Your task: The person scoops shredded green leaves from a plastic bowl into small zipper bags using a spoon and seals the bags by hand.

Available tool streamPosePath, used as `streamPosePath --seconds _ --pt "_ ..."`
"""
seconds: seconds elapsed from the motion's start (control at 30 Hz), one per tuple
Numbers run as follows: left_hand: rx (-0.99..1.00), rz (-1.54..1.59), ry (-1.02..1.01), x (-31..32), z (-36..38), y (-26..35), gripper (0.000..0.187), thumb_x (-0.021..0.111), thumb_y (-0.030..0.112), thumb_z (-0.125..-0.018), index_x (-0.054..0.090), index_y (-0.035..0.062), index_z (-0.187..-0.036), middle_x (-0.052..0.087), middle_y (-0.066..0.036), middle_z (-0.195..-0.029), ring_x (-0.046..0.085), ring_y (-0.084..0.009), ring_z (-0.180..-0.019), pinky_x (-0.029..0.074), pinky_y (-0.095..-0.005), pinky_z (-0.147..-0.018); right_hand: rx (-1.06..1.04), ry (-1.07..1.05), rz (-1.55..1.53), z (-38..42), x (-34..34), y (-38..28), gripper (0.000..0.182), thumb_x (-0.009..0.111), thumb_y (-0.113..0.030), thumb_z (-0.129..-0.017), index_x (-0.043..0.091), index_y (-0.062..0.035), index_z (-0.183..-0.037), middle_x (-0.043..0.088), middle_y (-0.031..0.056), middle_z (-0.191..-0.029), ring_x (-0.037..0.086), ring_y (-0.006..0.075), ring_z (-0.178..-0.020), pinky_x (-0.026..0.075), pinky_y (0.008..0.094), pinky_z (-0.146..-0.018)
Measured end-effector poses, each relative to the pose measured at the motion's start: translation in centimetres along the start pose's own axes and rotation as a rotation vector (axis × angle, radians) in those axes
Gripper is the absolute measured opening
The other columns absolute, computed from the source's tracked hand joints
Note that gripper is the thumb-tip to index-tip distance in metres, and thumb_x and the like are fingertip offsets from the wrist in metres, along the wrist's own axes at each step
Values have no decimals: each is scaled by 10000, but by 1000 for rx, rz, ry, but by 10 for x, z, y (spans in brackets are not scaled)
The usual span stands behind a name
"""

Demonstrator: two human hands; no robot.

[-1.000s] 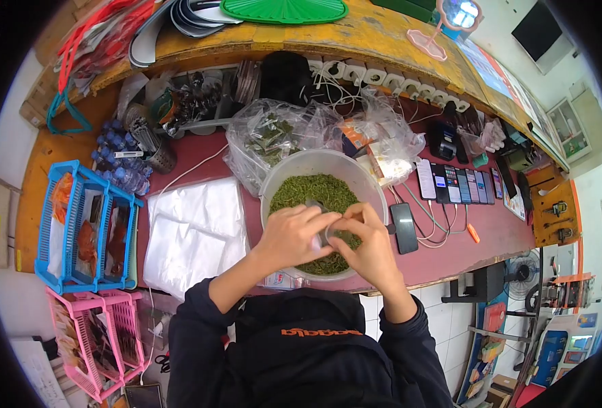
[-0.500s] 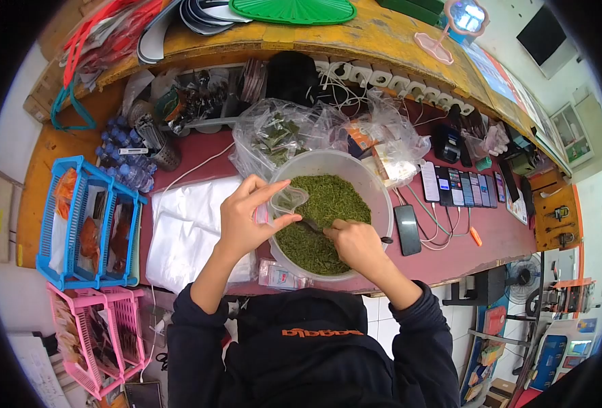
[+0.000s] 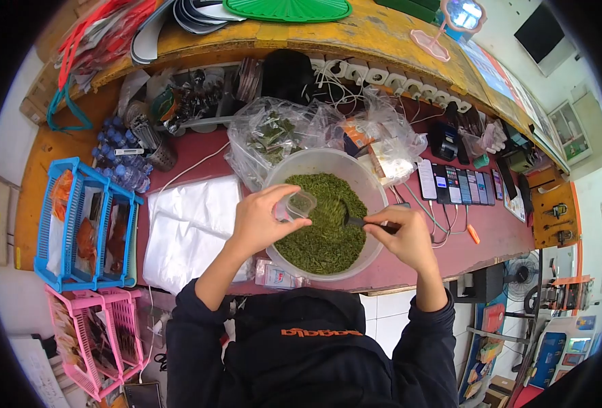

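Observation:
A round translucent tub (image 3: 378,183) holds a heap of finely chopped dry green leaves (image 3: 321,248). Over the tub's left part, my left hand (image 3: 260,216) grips a small clear plastic bag (image 3: 299,203) between thumb and fingers, its mouth spread wide. My right hand (image 3: 408,234), at the tub's right rim, is closed on the handle of a black spoon (image 3: 357,221). The spoon's head is low over the leaves, right of the bag; how much it carries is blurred. By the tub's lower left lies a small printed packet (image 3: 280,275).
White plastic bags (image 3: 189,238) lie left of the tub, beyond them a blue basket (image 3: 76,279). Behind it sit a clear bag of leaves (image 3: 246,143) and another crumpled bag (image 3: 410,146). Several phones (image 3: 456,183) with cables lie to the right.
My right hand has drawn back to the right, pulling the spoon away from the bag. My left hand and the bag have shifted slightly right and down.

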State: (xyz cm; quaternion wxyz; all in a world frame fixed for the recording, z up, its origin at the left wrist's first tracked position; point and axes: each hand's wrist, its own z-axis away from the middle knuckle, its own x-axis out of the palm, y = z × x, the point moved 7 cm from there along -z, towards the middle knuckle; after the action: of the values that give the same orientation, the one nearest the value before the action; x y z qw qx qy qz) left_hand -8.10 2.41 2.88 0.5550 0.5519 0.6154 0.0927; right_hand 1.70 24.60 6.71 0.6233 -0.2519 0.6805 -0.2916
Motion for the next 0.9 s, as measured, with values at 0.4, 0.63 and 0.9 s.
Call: streamPosePath --seconds 0.4,0.63,0.9 --pt "-51 48 -24 21 -3 14 557 866 308 -614 666 46 -1063 686 -88 -1027 673 -272 -929 517 -339 -802 -497 595 599 27 -7 -59 158 773 -69 -687 707 -114 -823 633 -24 -795 569 156 -623 419 296 -547" --pt "-74 -43 89 0 -2 2 566 864 303 -617 664 50 -1082 677 -76 -1032 666 -254 -946 512 -330 -806 -204 65 636 -6 92 6 74 656 -140 -740 648 -107 -674 596 54 -720 639 243 -658 515 364 -615" --pt "-111 -59 109 -17 -1 -3 572 864 305 -619 661 49 -1088 670 -77 -1018 661 -259 -940 507 -329 -808 -136 -11 262 -2 57 -10 96 728 -151 -748 729 -96 -827 651 45 -770 657 253 -671 513 360 -609"
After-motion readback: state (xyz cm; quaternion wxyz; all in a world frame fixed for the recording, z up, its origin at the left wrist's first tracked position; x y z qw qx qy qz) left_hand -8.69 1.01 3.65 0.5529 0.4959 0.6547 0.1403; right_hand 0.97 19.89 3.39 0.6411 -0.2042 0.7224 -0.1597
